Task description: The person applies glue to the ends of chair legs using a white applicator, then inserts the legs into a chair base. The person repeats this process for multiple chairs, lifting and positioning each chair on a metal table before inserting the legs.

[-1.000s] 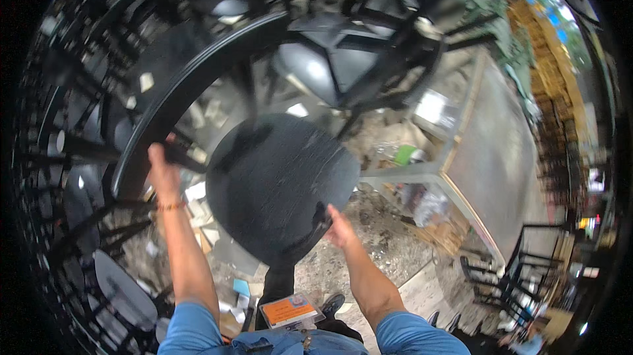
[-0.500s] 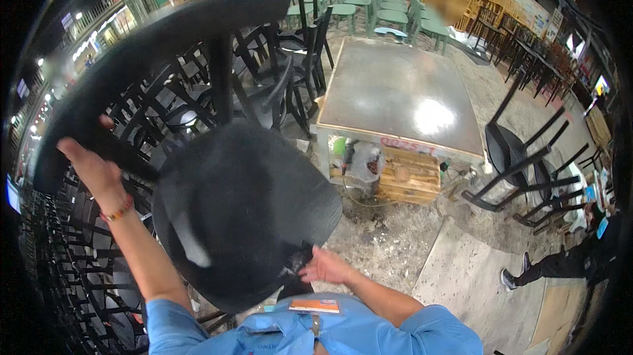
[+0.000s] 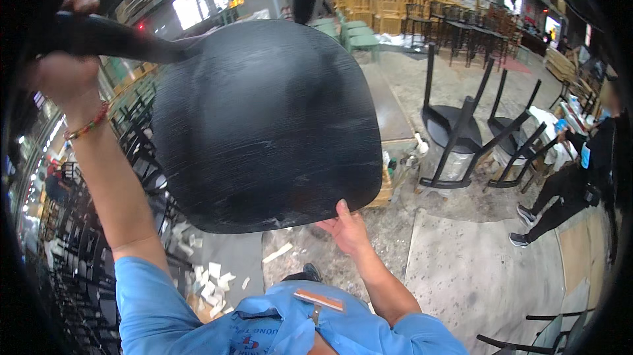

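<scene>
1. One black chair [image 3: 270,157], held up before the wearer, its broad seat filling the centre.
2. One co-worker [image 3: 599,150] in dark clothes, far right.
3. Two more chairs [image 3: 455,129], also black, between them.
4. Two bare hands: the left hand [image 3: 69,78] wrapped around a blurred bar, upper left; the right hand [image 3: 348,231] gripping the seat's lower edge.
5. One bracelet [image 3: 89,123], just below the left hand.
</scene>
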Demonstrator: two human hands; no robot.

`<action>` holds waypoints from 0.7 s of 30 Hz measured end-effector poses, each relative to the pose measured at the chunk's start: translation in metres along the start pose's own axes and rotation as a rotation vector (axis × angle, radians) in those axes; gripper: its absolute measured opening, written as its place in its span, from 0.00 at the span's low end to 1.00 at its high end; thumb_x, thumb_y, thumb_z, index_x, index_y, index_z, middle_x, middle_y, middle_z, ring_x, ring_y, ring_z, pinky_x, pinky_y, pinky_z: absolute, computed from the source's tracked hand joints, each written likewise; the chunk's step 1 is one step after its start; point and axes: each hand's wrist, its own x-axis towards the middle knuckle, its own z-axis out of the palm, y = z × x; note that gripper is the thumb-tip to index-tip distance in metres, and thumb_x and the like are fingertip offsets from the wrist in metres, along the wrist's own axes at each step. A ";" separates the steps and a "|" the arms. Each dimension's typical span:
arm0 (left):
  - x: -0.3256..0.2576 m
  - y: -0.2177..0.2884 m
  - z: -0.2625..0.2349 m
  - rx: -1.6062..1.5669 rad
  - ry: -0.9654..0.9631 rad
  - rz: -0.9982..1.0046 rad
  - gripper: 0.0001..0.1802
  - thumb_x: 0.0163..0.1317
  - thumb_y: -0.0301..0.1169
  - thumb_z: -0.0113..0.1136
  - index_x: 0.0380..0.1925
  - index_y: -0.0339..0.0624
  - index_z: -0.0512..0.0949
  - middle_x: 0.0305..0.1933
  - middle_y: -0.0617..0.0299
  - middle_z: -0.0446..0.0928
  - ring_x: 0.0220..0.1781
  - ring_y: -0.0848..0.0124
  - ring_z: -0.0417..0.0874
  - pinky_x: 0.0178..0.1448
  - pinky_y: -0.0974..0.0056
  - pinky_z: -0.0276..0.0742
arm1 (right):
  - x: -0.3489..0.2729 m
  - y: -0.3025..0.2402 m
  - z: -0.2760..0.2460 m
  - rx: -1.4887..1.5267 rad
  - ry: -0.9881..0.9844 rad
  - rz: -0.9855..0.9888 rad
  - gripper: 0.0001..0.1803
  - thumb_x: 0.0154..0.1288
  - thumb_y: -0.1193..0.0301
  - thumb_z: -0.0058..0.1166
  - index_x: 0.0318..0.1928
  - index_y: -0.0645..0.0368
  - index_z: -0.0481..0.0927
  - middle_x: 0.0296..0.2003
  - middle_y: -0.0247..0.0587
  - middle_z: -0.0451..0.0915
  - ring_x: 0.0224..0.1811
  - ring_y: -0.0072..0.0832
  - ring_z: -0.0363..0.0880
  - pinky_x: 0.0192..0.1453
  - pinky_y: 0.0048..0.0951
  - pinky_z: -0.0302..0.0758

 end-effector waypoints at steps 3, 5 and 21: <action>-0.014 -0.062 0.057 -0.019 0.167 0.075 0.63 0.35 0.88 0.44 0.46 0.33 0.73 0.35 0.51 0.74 0.39 0.60 0.74 0.52 0.55 0.72 | 0.021 -0.032 -0.026 -0.016 0.069 -0.089 0.34 0.70 0.48 0.52 0.65 0.59 0.65 0.59 0.49 0.75 0.62 0.42 0.75 0.66 0.51 0.71; -0.014 -0.122 0.054 -0.153 0.081 0.016 0.61 0.37 0.85 0.49 0.49 0.36 0.71 0.37 0.53 0.74 0.39 0.61 0.76 0.52 0.57 0.74 | 0.040 -0.047 -0.043 0.002 0.062 -0.125 0.31 0.71 0.51 0.52 0.64 0.58 0.67 0.57 0.45 0.77 0.58 0.40 0.78 0.63 0.50 0.73; -0.050 -0.508 -0.053 0.713 -0.176 -0.541 0.42 0.66 0.57 0.53 0.65 0.29 0.67 0.64 0.45 0.72 0.67 0.60 0.71 0.71 0.59 0.63 | 0.307 -0.188 -0.041 -0.065 0.055 -0.315 0.28 0.67 0.68 0.53 0.65 0.63 0.64 0.57 0.49 0.75 0.56 0.50 0.78 0.51 0.64 0.78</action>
